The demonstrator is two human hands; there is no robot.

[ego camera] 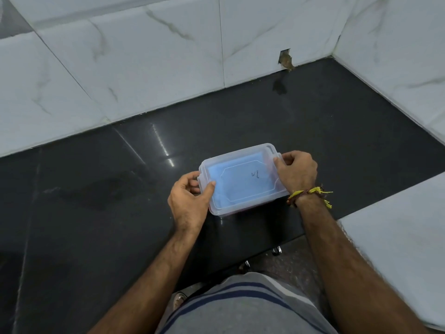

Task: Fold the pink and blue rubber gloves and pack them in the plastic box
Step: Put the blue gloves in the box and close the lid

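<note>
A clear plastic box [243, 153] with its lid on sits on the black counter, a little ahead of my body. Through the lid I see a folded blue rubber glove [240, 186] filling the inside. A thin strip of pink shows along the box's near bottom edge [243, 209]; the pink glove is otherwise hidden. My left hand [187, 203] grips the left end of the box at its clip, thumb on the lid. My right hand [297, 171] grips the right end at the other clip.
The black stone counter [96, 189] runs left and back to white marble wall tiles [144, 68]. A hole in the tiles [285, 59] lies at the back right. A white ledge [397, 249] stands to my right. The counter's near edge is by my body.
</note>
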